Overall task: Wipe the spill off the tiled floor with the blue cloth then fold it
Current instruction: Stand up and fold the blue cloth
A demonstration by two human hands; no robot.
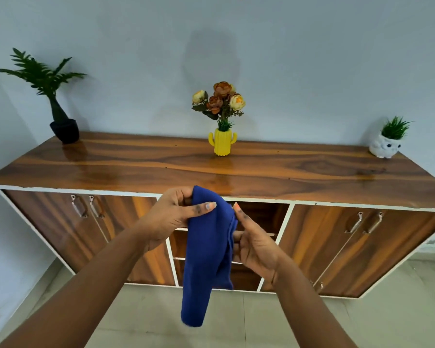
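The blue cloth (pixel 206 252) hangs in the air in front of the cabinet, draped in a long loose fold that reaches down towards the tiled floor (pixel 299 320). My left hand (pixel 171 217) pinches its top left edge between thumb and fingers. On the cloth's right edge my right hand (pixel 255 244) holds it, thumb pointing up. No spill is visible on the pale tiles that show.
A wooden sideboard (pixel 261 169) stands straight ahead against the wall, with open shelves (pixel 259 222) behind the cloth and doors at both sides. On top stand a dark potted plant (pixel 60 126), a yellow cactus vase of flowers (pixel 222 144) and a white owl planter (pixel 386 145).
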